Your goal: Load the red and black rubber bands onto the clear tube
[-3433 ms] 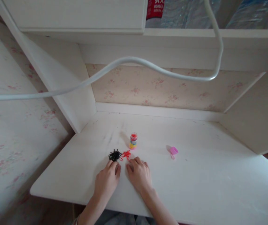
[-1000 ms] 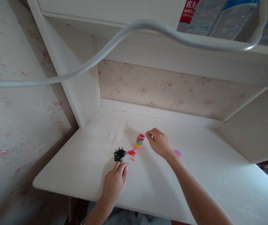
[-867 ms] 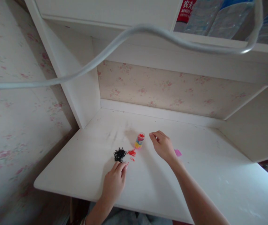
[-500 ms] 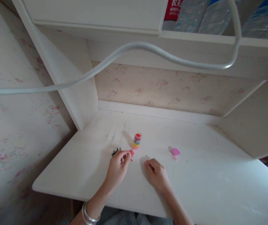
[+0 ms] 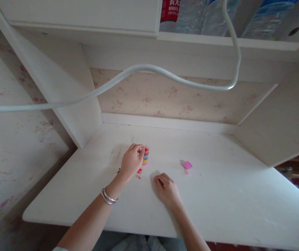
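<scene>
A small clear jar point(image 5: 146, 158) stands upright on the white desk, its contents layered red, blue, yellow and pink. My left hand point(image 5: 133, 159) is at the jar's mouth, thumb and forefinger pinched on a small red rubber band, of which only a thin loop shows. Below that hand lie several loose red rubber bands point(image 5: 139, 171). A bit of a black pile point(image 5: 118, 170) shows left of my wrist; the rest is hidden. My right hand point(image 5: 166, 188) rests on the desk with its fingers curled in and nothing visible in them.
A pink tag-like piece with a loop point(image 5: 187, 165) lies to the right on the desk point(image 5: 217, 195). A thick white cable point(image 5: 149, 68) crosses in front of the view. Plastic bottles point(image 5: 191, 15) stand on the shelf above. Side panels bound the desk.
My left hand has moved from the loose red rubber bands up to the jar's mouth. My right hand stays in place on the desk. The view has shifted slightly right.
</scene>
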`<state>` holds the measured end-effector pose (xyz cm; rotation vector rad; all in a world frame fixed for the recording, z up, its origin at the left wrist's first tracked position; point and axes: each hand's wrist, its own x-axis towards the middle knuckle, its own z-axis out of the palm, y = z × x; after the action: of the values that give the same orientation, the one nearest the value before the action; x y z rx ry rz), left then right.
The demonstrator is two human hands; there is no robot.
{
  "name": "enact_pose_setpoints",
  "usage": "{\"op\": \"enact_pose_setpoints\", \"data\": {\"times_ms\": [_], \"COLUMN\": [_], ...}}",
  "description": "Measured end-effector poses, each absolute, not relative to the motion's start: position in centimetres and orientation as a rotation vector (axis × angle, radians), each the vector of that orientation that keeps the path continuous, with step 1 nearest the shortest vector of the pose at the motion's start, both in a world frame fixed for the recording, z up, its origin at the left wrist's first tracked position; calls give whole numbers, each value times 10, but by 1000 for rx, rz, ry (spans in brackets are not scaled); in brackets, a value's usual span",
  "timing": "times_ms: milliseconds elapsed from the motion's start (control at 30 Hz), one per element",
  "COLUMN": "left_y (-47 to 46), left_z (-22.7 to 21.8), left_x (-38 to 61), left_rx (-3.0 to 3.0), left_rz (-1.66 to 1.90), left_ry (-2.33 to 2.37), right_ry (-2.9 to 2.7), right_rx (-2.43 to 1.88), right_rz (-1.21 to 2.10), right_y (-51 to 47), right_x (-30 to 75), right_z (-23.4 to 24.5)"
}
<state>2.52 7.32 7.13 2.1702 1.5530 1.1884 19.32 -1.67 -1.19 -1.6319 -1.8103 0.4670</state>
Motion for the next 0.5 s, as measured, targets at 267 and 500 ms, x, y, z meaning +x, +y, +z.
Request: {"op": "enact_pose_setpoints", "data": {"times_ms": [267, 500], "left_y": [71, 49], "left_z": [74, 68], "left_x": [15, -9], "left_rx": [2176, 2106], "left_rz": [1210, 1173], "left_ry": [1495, 1565], "right_ry": [-1816, -1867], "right_rx": [-1607, -1650], "right_rz": [467, 414], "right_y": [-13, -15], "right_x": [195, 194], "right_z": [-17, -17]}}
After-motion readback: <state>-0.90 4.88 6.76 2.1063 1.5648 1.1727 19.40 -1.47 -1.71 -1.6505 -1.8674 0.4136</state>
